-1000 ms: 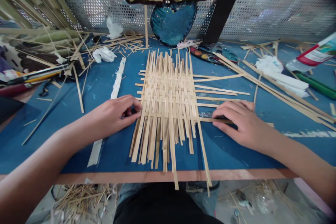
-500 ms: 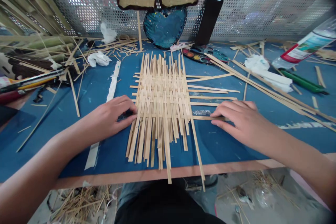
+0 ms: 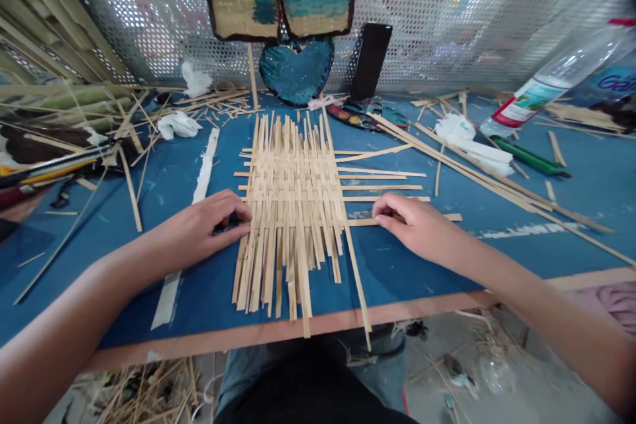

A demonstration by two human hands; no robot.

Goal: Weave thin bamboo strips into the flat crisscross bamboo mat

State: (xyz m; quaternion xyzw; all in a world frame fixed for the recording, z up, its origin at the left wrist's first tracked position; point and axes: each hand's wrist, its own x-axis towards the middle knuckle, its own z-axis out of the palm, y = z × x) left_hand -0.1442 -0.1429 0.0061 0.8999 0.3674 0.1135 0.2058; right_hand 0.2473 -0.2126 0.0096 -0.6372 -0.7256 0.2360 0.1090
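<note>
A mat of flat, pale bamboo strips (image 3: 291, 179) lies half woven in front of me, with long loose ends pointing toward the table's front edge. At its left edge my left hand (image 3: 216, 222) rests with thumb and index finger closed about the end of the lowest crosswise strip; the exact grip is partly hidden. On the other side, my right hand (image 3: 420, 222) pinches that lowest crosswise bamboo strip (image 3: 362, 222) between thumb and fingers. This strip's free end shows beyond the hand. Several other crosswise strips (image 3: 382, 176) stick out to the right above it.
Long loose strips (image 3: 477, 175) lie at right, near white tissue (image 3: 454, 129), a green tool (image 3: 531, 158) and a plastic bottle (image 3: 527, 103). Behind the mat stand a phone (image 3: 371, 61), a paint palette (image 3: 358, 116) and a blue heart-shaped piece (image 3: 297, 71). Brushes (image 3: 54, 169) lie left.
My right thumb and fingers have closed tighter on the lowest strip, slightly nearer the mat. My left hand stays at the mat's left edge. The whole view has shifted a little.
</note>
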